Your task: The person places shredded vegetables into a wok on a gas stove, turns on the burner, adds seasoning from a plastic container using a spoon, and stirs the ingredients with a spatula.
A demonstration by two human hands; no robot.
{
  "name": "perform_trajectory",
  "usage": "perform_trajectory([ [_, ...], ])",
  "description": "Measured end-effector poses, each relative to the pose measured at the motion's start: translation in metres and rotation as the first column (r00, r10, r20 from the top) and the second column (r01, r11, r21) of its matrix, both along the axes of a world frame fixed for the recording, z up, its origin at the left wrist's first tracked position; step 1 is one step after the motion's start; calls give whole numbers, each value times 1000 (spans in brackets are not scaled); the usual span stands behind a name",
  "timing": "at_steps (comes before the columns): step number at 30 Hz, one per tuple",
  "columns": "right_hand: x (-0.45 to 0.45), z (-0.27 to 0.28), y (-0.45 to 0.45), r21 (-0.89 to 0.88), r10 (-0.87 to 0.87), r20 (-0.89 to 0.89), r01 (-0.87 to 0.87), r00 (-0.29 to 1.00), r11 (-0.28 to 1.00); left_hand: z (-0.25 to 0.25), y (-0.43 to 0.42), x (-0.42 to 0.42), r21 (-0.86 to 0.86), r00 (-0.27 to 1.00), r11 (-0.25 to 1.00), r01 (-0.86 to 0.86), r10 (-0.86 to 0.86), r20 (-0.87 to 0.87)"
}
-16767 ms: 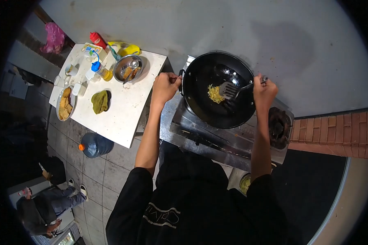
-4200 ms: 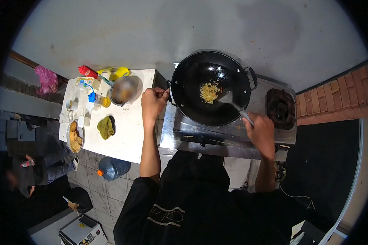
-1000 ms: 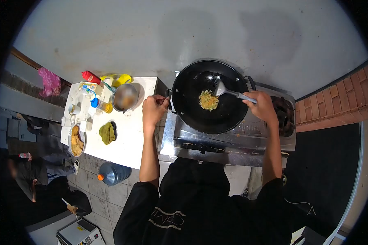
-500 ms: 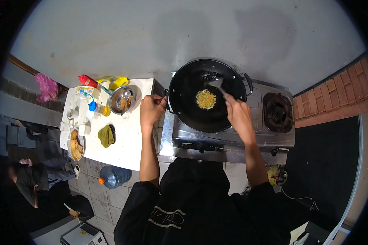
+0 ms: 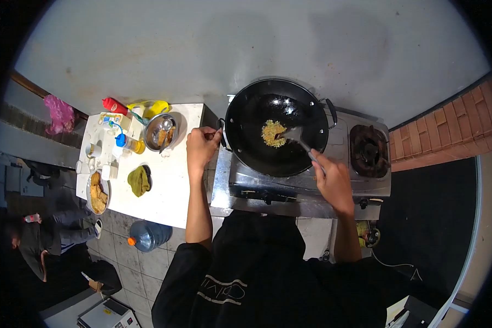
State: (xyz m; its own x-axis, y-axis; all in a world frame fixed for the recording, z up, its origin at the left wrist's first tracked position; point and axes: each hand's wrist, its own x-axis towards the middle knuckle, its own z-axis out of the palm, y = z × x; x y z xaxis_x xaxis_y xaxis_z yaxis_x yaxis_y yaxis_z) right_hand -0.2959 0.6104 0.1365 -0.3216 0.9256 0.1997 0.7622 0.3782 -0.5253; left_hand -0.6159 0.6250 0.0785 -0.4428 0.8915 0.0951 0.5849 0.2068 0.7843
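Note:
A black wok (image 5: 257, 147) sits over the left burner of a steel gas stove (image 5: 306, 188). Chopped yellow-green food (image 5: 272, 134) lies in a small heap at its middle. My left hand (image 5: 203, 146) is closed on the wok's left handle (image 5: 222, 131). My right hand (image 5: 333, 180) grips the handle of a spatula (image 5: 296, 134), whose blade rests in the wok at the right edge of the food.
On the white table (image 5: 167, 199) at left stand a metal bowl (image 5: 160, 133), a green cloth (image 5: 139, 181), a plate of fried food (image 5: 98, 194) and several bottles. A water jug (image 5: 150, 236) lies below. Another person (image 5: 35, 243) is at lower left.
The spatula has swung down from the wok's upper right to the food's right edge, and my right hand has moved down and right since half a second ago. My left hand keeps its hold.

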Motion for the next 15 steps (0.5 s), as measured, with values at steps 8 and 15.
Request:
perform_trajectory([
  [8, -9, -26, 1, -57, -53, -21, 52, 998, 997, 2, 1, 0, -16, 1000, 1000, 10, -9, 18],
  [15, -9, -30, 8, -46, -99, -33, 97, 995, 994, 2, 0, -2, -25, 999, 999, 27, -28, -23],
])
